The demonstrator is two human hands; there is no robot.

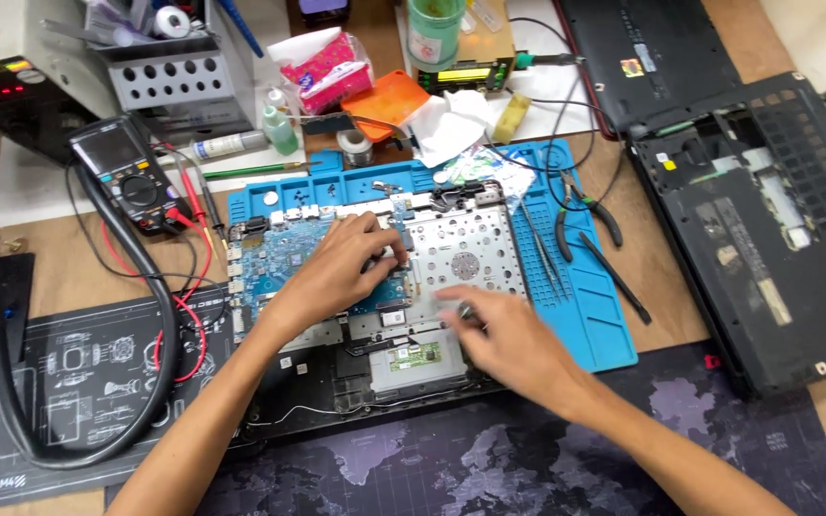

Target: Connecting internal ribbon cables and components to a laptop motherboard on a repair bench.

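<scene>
At centre, I'm pinning the blue laptop motherboard (284, 258) with my left hand (336, 268), fingers flat, steadying it; right hand (499, 339) at 4 o'clock is pinching a small metal tool (466, 311).

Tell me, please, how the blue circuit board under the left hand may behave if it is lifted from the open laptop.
The blue circuit board looks thin and flat, so it is probably light and fairly stiff, yet may flex slightly. Small parts cover its face, so it seems fragile to pinching. The left hand rests on it, and it may still be attached to the laptop base, so it might resist lifting.
</scene>
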